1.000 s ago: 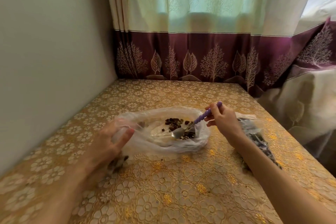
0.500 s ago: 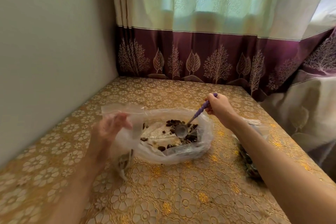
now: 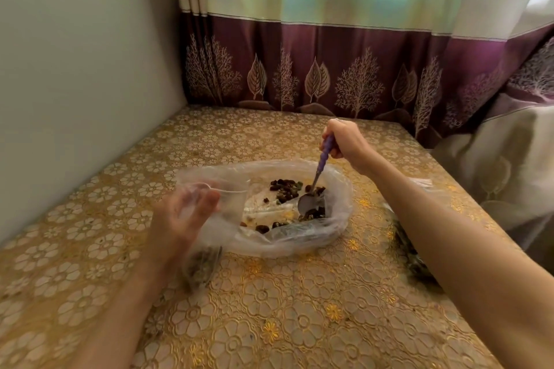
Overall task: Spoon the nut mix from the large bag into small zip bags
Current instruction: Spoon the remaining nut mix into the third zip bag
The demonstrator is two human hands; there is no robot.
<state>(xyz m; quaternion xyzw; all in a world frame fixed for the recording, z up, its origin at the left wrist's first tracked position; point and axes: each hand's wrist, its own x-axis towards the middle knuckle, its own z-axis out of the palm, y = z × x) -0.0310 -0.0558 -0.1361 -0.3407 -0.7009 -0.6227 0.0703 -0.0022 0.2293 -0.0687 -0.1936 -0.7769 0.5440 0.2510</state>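
Purple-handled spoon [image 3: 318, 177] is gripped by the right hand [image 3: 343, 141], bowl down in the large bag [image 3: 335, 216] mid-table — the small zip bag [image 3: 215, 213], pinched open by the left hand [image 3: 180, 216], is held just leftward.

A home room: long tree-patterned curtains [image 3: 329, 69] hang behind a counter [image 3: 269, 308] with a golden flowered cover.
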